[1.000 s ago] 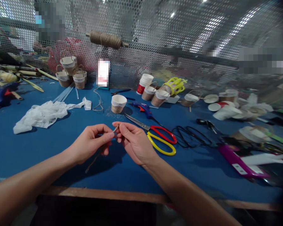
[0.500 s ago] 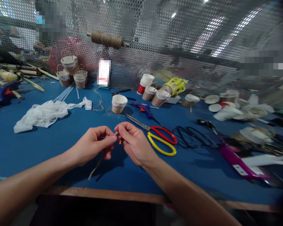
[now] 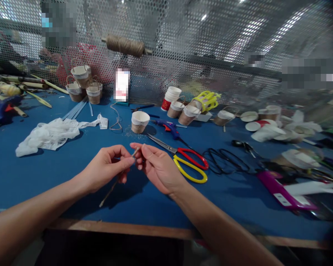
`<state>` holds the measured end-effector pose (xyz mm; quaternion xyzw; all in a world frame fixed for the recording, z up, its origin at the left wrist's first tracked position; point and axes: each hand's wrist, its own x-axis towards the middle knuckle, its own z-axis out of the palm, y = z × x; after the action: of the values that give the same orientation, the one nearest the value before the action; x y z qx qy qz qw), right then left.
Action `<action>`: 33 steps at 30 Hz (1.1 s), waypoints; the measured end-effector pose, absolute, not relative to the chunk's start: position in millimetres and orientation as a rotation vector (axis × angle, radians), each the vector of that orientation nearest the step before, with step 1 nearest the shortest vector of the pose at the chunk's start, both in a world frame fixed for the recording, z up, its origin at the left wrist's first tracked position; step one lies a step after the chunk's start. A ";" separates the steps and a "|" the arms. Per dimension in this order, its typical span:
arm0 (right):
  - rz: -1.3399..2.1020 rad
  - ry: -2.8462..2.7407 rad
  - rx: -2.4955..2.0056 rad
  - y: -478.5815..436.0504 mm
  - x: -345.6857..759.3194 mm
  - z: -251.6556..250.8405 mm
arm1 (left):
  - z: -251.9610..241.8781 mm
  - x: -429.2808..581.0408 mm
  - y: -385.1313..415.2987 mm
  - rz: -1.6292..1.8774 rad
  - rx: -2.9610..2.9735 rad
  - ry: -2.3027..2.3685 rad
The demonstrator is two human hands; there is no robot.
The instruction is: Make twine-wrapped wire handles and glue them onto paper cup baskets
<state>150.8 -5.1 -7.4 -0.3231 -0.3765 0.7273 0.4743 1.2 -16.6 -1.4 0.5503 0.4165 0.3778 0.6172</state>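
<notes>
Over the blue tabletop, my left hand pinches a short length of brown twine between thumb and fingers. Its frayed lower end hangs out below that hand, toward the table's front edge. My right hand is closed around the twine's upper end, thumb against fingertips, close beside the left. Just beyond the hands stands a twine-wrapped paper cup with a white lace rim and no handle. Large scissors with red and yellow handles lie partly open by my right hand.
A blue glue gun lies behind the scissors, its black cable looped to the right. White lace is heaped at left. Several small handled baskets stand at the back, below a twine spool. A purple device lies at right.
The twine has turned, with its lower end swinging slightly left and up, and more of its upper end shows between my fingers. Both hands have shifted slightly left.
</notes>
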 end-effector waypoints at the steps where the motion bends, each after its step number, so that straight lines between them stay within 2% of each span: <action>1: 1.771 -0.935 -0.789 -5.1 150.8 -7.5 | -0.7 1.5 -16.9 0.871 1.267 0.967; 13: 1.639 -0.939 -0.818 -2.7 153.4 -3.7 | 0.9 -0.3 -15.3 0.885 1.368 1.061; 23: 1.532 -1.185 -0.942 1.5 160.9 -2.7 | 0.1 -5.9 -13.2 0.996 1.928 1.212; 33: 1.422 -1.274 -1.030 8.7 165.2 -6.3 | 16.4 -7.7 2.4 0.848 1.821 1.168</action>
<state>165.2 8.7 -6.3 -0.4196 -0.5192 0.5796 0.4673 -7.7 2.4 16.4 0.7192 0.4610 0.3349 0.3977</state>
